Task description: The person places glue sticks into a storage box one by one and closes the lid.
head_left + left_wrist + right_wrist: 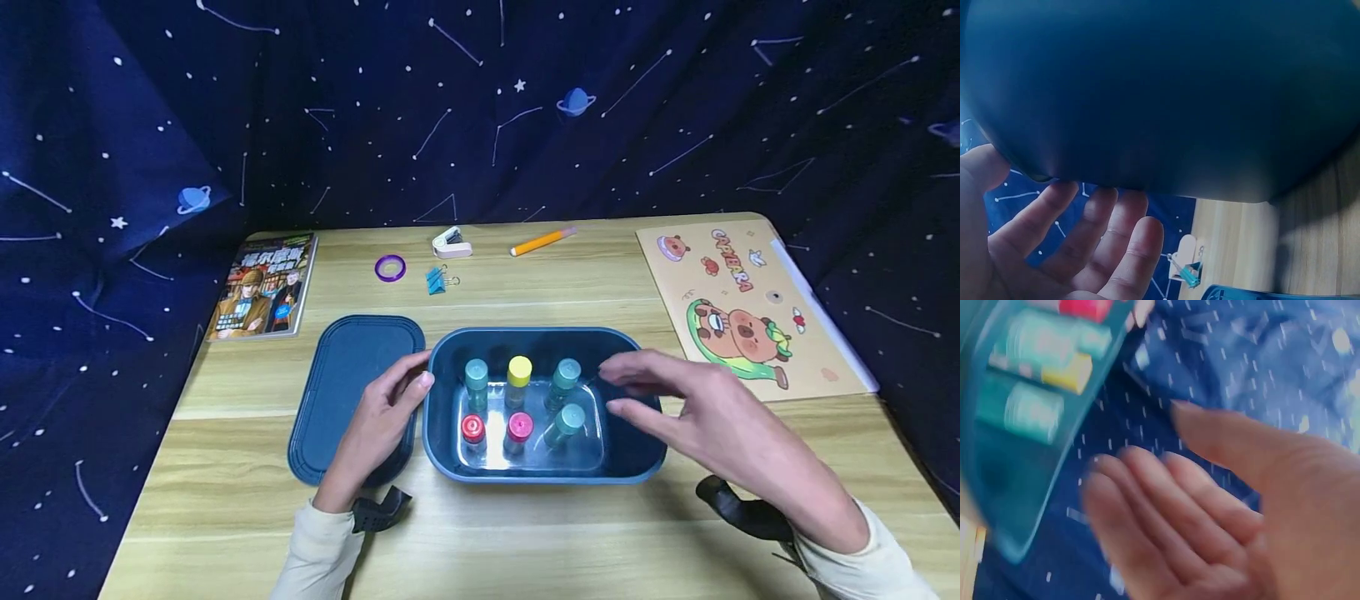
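A dark blue box (450,454) stands on the middle of the wooden table (225,508). Several small bottles with teal (476,372), yellow (519,369), red (472,427) and pink caps stand upright inside. Its matching lid (341,375) lies flat just to the left. My left hand (408,387) rests over the lid, fingers relaxed, fingertips against the box's left rim; in the left wrist view the box wall (1166,94) fills the frame above my spread fingers (1104,250). My right hand (630,392) hovers blurred over the box's right side, fingers straight, holding nothing. In the right wrist view my open palm (1210,512) faces the box (1016,450).
A book (262,287) lies at the back left. A purple tape ring (390,268), a blue binder clip (438,280), a white stapler (452,242) and an orange pen (540,242) sit behind the box. A capybara folder (750,308) covers the right. Starry blue cloth surrounds the table.
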The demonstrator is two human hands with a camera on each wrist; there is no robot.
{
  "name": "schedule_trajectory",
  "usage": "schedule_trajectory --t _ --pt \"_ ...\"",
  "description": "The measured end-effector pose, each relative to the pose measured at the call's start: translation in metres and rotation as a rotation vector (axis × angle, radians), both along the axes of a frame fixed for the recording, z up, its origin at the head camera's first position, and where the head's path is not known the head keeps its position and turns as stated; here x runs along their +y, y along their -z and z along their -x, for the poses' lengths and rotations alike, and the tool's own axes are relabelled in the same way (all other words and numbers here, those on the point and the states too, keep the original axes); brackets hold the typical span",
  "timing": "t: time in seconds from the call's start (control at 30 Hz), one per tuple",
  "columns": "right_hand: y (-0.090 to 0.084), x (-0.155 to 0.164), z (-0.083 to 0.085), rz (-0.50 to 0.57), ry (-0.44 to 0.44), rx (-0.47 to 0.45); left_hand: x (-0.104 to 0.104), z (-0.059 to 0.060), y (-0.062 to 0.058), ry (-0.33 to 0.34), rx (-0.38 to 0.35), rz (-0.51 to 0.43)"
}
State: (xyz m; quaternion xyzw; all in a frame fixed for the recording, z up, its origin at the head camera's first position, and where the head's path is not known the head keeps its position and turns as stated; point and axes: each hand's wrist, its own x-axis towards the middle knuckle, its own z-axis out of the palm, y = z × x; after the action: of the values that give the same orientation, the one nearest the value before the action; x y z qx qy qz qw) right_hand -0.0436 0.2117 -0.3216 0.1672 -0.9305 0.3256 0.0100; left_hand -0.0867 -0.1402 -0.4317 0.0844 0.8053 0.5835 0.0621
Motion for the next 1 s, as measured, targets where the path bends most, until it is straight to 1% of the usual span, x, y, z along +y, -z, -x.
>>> schedule_trajectory --t 0.07,0.13,0.17,0.23,0.33,0.43,0.5,0.6,0.77,0.83,0.93,1.0 --pt "0.003 0.009 0.000 0.065 0.078 0.119 0.000 0.000 0.000 -0.001 -0.010 0.010" --pt "0.014 0.017 0.000 0.163 0.142 0.176 0.001 -0.001 0.000 0.002 -0.022 0.020" --pt "0.022 0.021 0.000 0.207 0.173 0.188 0.001 -0.001 0.000 0.004 -0.022 0.028" --pt "0.039 0.026 0.000 0.281 0.206 0.170 0.001 -0.002 0.000 0.007 -0.018 0.032" --pt "0.061 0.028 -0.002 0.351 0.235 0.084 0.001 -0.002 0.000 0.004 0.000 0.033" --pt "0.075 0.027 -0.004 0.385 0.269 0.013 0.001 -0.001 0.001 0.000 0.016 0.021" --pt "0.080 0.026 -0.005 0.404 0.296 -0.009 0.001 -0.001 0.001 0.002 0.022 0.009" --pt "0.083 0.024 -0.006 0.402 0.342 -0.021 0.000 -0.002 0.001 0.003 0.032 0.000" --pt "0.083 0.022 -0.005 0.384 0.369 -0.049 -0.005 -0.003 0.002 0.005 0.046 0.026" --pt "0.083 0.022 -0.005 0.377 0.373 -0.058 -0.013 -0.003 0.001 -0.001 0.065 0.035" --pt "0.084 0.023 -0.006 0.362 0.388 -0.063 -0.032 -0.002 -0.001 -0.045 0.089 0.071" --pt "0.084 0.023 -0.007 0.356 0.398 -0.061 -0.050 -0.003 -0.002 -0.103 0.092 0.153"
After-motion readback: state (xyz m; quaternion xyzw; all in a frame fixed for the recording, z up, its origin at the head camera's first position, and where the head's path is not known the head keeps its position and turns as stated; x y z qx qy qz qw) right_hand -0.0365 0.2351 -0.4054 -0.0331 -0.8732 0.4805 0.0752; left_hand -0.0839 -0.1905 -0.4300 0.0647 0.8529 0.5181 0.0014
